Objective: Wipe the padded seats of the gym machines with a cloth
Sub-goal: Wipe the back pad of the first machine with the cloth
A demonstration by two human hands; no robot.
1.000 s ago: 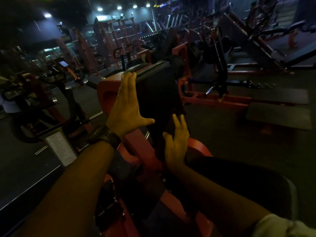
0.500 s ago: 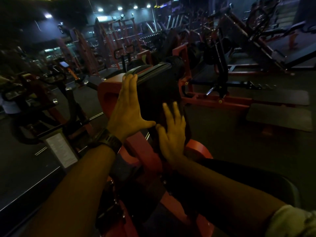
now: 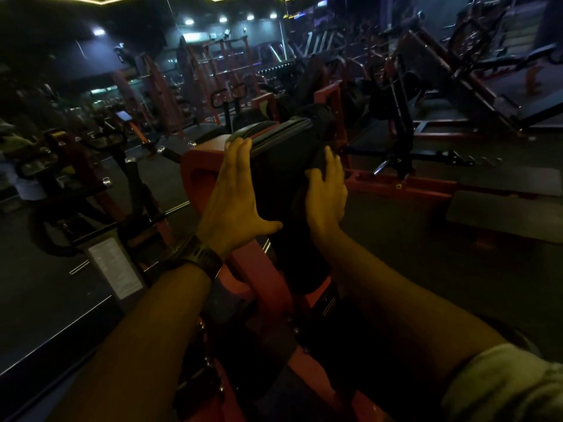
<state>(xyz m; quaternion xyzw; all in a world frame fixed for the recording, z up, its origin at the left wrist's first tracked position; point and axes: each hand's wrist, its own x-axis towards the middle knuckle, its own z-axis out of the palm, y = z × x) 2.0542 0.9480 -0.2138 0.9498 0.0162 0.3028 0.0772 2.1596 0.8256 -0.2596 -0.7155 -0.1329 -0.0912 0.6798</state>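
Observation:
An upright black pad [image 3: 278,169] stands on a red machine frame [image 3: 198,175] straight ahead of me. My left hand [image 3: 234,202] lies flat against the pad's left edge, fingers straight and pointing up, thumb spread out. A dark watch sits on that wrist. My right hand [image 3: 326,196] presses flat on the pad's right side, fingers straight. A dark fold under its fingertips may be the cloth; the dim light does not let me tell.
An exercise bike [image 3: 128,178] and a white instruction placard [image 3: 115,269] are close on the left. Red racks fill the back. A black and red machine [image 3: 396,141] and dark floor mats [image 3: 493,214] lie to the right. A person [image 3: 18,184] is at the far left.
My right hand has slid up the pad from its lower part to near the upper right edge. My left hand has stayed on the pad's left edge.

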